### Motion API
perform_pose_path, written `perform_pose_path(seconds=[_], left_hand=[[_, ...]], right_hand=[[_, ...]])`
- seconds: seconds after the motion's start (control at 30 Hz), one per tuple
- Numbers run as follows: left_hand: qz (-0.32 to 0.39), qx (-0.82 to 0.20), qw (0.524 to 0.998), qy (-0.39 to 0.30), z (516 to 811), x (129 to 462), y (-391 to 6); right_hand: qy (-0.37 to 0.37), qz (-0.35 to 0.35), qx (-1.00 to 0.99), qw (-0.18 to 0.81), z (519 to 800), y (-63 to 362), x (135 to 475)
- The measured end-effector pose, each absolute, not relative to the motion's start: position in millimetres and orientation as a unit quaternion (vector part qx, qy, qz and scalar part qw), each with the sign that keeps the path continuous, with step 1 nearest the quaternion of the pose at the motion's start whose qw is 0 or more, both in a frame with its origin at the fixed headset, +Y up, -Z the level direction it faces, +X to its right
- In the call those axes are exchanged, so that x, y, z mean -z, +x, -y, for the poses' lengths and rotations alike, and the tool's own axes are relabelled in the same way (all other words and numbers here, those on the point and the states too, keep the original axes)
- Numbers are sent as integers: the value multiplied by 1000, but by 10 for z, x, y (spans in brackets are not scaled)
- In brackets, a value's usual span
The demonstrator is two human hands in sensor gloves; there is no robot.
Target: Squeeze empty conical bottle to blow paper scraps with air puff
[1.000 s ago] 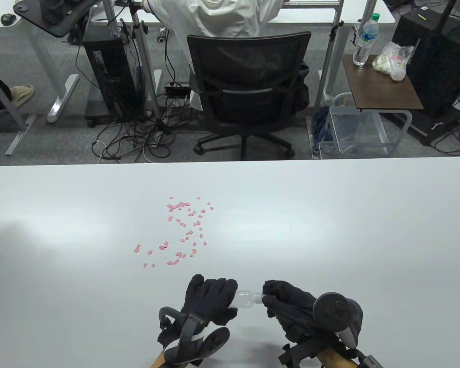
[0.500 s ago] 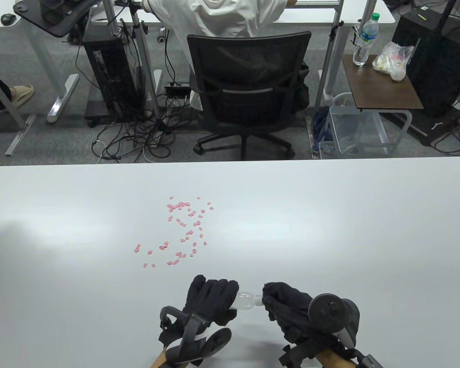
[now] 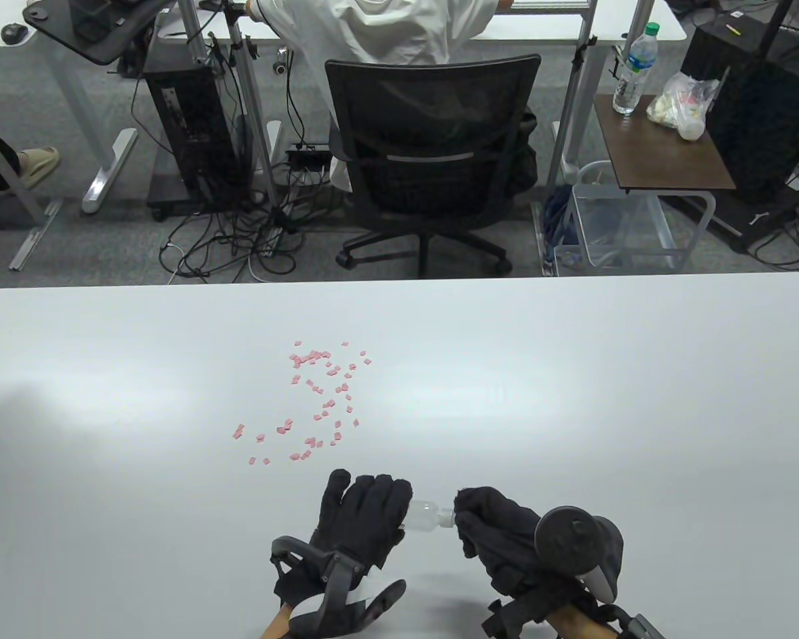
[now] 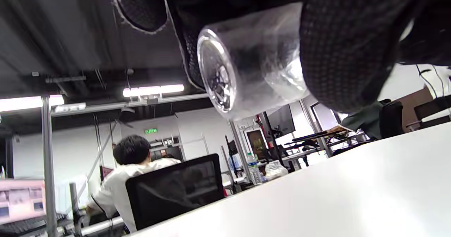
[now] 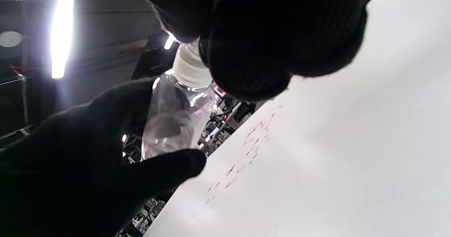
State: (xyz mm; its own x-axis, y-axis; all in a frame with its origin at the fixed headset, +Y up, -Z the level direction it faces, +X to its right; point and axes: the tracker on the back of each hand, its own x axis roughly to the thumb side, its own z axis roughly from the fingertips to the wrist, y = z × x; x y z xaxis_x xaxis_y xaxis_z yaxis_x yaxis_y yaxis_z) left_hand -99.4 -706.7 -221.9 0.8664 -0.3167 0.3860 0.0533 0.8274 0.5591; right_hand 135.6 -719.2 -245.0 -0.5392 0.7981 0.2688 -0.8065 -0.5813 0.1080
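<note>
**Left hand loosens around the bottle as the right stays on the cap**

Since a second ago, the left hand (image 3: 359, 516) has flattened out: its fingers, then curled down over the bottle (image 3: 423, 516), now lie straighter and slightly fanned along its wide end, and the hand sits a little farther up the table (image 3: 572, 399). From the left wrist camera the clear bottle (image 4: 253, 68) is held between gloved fingers (image 4: 345, 47), its round base facing the lens, lifted off the white surface.

The right hand (image 3: 499, 526) has barely moved. Its fingertips (image 5: 246, 64) are bunched together, pinching the white cap (image 5: 186, 71) at the narrow end. The bottle lies sideways between the two hands, near the table's front edge.

Pink paper scraps (image 3: 319, 399) lie scattered well beyond the hands, unchanged in their spread.
</note>
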Motion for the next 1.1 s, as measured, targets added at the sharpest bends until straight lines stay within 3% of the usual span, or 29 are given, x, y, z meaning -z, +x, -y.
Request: perform_pose_path(seconds=[0.13, 0.23, 0.37, 0.53, 0.77, 0.9, 1.1], left_hand=[[228, 19, 947, 224, 7086, 2275, -1063], [231, 26, 945, 229, 7091, 2266, -1060], [233, 60, 944, 226, 7108, 2266, -1020], [185, -17, 964, 191, 7102, 2372, -1137], [80, -117, 974, 177, 6950, 2726, -1696], [15, -198, 968, 152, 6861, 3019, -2091], [-74, -250, 951, 166, 6619, 3464, -2682]], right_hand=[[183, 62, -865, 463, 7120, 1362, 2400], [187, 85, -881, 427, 7100, 1318, 2364], [169, 57, -891, 417, 7127, 1331, 2397], [141, 56, -874, 462, 7150, 1526, 2452], [89, 51, -859, 502, 7210, 1792, 2581], [85, 47, -860, 501, 7231, 1834, 2608], [92, 46, -870, 482, 7236, 1816, 2621]])
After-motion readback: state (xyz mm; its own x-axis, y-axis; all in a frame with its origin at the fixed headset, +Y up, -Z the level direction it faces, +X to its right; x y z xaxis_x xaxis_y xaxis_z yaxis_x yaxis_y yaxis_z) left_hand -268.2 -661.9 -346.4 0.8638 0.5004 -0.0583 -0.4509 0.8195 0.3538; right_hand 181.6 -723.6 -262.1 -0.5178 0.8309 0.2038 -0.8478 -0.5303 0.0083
